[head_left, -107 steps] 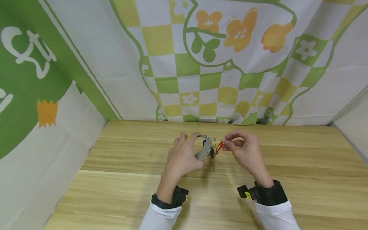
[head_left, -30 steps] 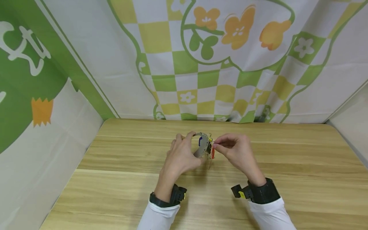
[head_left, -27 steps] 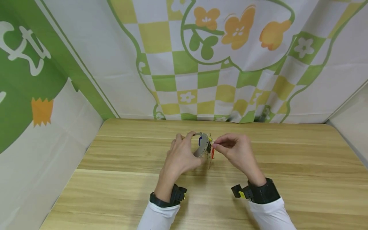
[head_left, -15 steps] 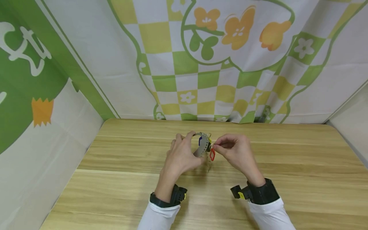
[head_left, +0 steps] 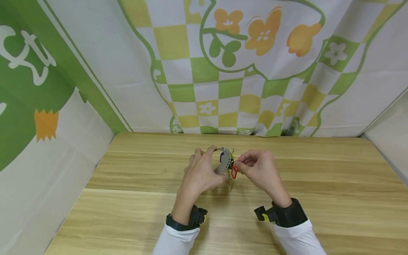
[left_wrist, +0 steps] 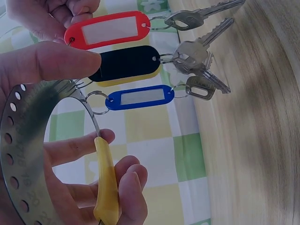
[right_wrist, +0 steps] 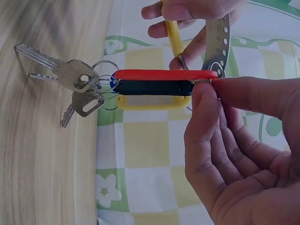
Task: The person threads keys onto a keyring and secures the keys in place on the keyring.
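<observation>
Surface: a wooden table (head_left: 127, 212) with light and darker grain is filling the lower part of the head view, its rounded far corners sitting against the cloth. Room: a white cloth backdrop (head_left: 207, 76), printed with green and yellow checks and orange flowers, is hanging behind the far edge. At left a side panel (head_left: 92, 124) is showing a green patch, white lettering and an orange shape; at right a pale wall (head_left: 393, 131) is closing off the space.

Work: a perforated metal band (head_left: 225, 165) is being held above the table, toward its far edge, between the two hands. The left hand (head_left: 201, 173) is curling round the band and its yellow handle (left_wrist: 108, 183), thumb lying over one end of a black tag (left_wrist: 126, 63). The right hand (head_left: 259, 170) is pinching, thumb to forefinger, at the band end of a red tag (left_wrist: 108, 30); fingertips are hiding the exact part held. A blue tag (left_wrist: 140, 97) and a yellow tag (right_wrist: 152, 103) are hanging close by. Silver keys (left_wrist: 190, 56) are dangling from the tags' far ends; cannot tell whether any is touching wood.

Wearing: white sleeves (head_left: 175, 242), black wrist straps (head_left: 291, 214).
</observation>
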Demonstrator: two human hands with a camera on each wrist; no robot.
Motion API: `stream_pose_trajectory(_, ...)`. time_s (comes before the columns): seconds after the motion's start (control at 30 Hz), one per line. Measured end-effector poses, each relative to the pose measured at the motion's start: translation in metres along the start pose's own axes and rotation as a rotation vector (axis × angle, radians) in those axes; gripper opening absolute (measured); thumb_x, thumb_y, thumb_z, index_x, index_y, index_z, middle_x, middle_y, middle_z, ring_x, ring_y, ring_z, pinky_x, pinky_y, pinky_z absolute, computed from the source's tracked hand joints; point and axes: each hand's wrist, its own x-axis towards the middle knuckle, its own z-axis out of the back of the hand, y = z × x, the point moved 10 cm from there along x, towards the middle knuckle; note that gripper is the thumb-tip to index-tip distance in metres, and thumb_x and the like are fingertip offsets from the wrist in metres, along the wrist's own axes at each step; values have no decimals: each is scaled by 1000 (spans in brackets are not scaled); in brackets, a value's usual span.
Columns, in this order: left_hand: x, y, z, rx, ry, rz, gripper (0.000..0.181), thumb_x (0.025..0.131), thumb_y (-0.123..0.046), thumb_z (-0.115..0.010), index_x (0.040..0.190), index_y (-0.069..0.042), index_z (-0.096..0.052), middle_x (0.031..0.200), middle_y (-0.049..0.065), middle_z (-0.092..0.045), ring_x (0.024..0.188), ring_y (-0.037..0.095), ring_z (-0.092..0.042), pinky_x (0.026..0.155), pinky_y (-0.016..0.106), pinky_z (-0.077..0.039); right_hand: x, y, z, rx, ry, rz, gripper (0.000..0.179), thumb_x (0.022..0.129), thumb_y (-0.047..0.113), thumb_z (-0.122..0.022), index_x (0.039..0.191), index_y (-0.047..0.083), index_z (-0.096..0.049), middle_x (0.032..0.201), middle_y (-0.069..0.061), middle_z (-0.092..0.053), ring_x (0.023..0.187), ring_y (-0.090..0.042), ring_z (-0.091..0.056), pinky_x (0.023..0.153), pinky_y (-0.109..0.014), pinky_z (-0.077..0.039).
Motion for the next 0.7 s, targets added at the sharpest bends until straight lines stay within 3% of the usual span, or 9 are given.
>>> stream_pose_trajectory(0.33,0,-1,0,9,-9,-8,91,70,-38,-86,150,-17,-48,125,19,-52,104,35,-53,74,53,-49,1,-7,-9,57,47,-87,4,85,-1,-72,82,0,-70,68,-6,-69,58,-20,-66,54,-28,-52)
stream_pose_trajectory(0.7,0,-2,0,18,-17,-19,92,68,-34,-88,150,-18,-49,120,17,-51,98,31,-52,70,49,-48,0,-7,-14,72,71,-95,4,85,-2,-69,81,-2,-70,67,-6,-68,57,-18,-65,52,-28,-53)
